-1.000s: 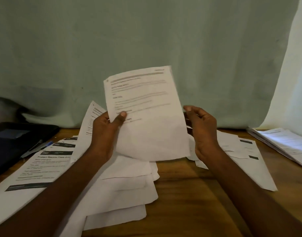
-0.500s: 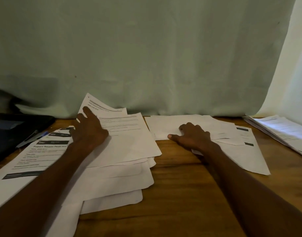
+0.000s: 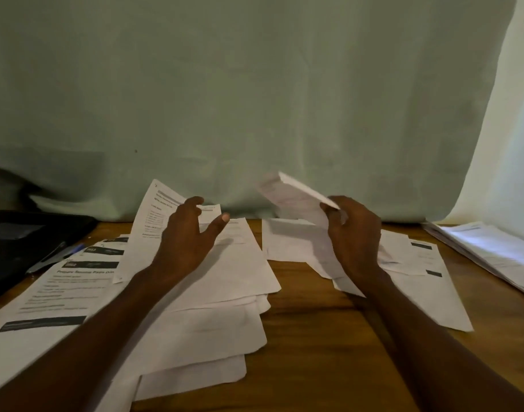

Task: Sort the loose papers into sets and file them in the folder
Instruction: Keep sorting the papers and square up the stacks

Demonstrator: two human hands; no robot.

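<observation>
Both hands are up off the papers now vs half a sec ago, when they lay flat on the two piles. Right hand (image 3: 354, 233) has lifted a sheet (image 3: 296, 200) from the right pile (image 3: 287, 242), pinching it at its near edge, thumb on top; sheet tilts up and away to the left, blurred, print unreadable. Left hand (image 3: 185, 237) hovers over the left pile (image 3: 225, 281), fingers spread and loosely curved, holding nothing.

Key relation: lifted sheet sits between the two piles, long axis running from the right hand up-left toward the curtain. Left hand is the nearer free hand and looks set to take the far end, prob. to read or square it before sorting.

Sheets are white w/ printed text, some w/ dark header bars, fanned loosely and overlapping on the wooden table (image 3: 314, 337). Dark folder (image 3: 26, 236) lies far left w/ a pen (image 3: 58, 255) at its edge, nearer the left hand. Another stack (image 3: 489, 251) sits far right.
</observation>
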